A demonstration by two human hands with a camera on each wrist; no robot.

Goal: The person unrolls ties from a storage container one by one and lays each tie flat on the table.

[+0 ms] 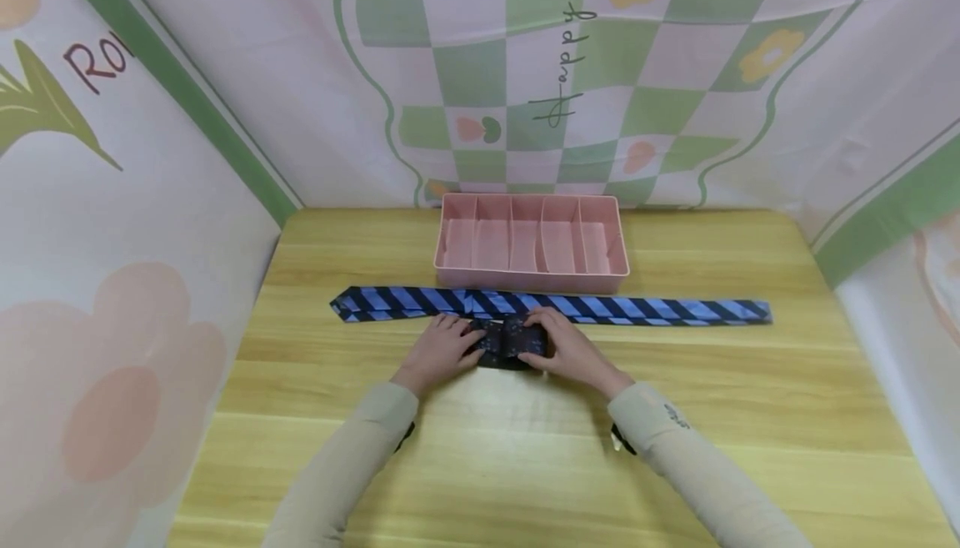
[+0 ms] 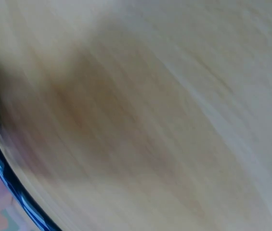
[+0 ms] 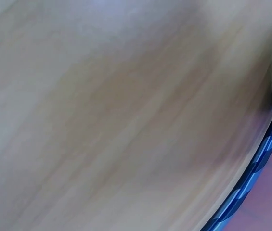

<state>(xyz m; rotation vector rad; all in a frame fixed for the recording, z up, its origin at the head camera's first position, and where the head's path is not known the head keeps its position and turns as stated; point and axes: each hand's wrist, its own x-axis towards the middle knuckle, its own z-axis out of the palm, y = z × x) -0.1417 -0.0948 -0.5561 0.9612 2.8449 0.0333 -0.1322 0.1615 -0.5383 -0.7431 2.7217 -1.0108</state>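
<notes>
- A dark, small-patterned piece of cloth point(image 1: 517, 339), folded into a compact bundle, lies on the table in front of the person, between both hands. Its exact kind cannot be told.
- The left hand point(image 1: 442, 349) grips the bundle's left end, partly closed, fingers over the top and thumb at the near edge.
- The right hand point(image 1: 568, 349) holds the other end, thumb and fingers bent around it with a gap between them. Gripping opposite ends probably keeps the folds together.
- Just beyond lies a blue-and-navy striped necktie point(image 1: 652, 309), folded into a long, narrow strip running crosswise, perhaps laid straight to keep it flat.
- Behind the necktie stands a pink box point(image 1: 532, 279) with five side-by-side compartments, its long side facing the person, which likely leaves every compartment within reach.
- The wood-grain table point(image 1: 510, 465) supports everything; both wrist views show mainly its blurred surface.
- Beyond hangs a green-and-white checked backdrop point(image 1: 472, 72) with flowers.
</notes>
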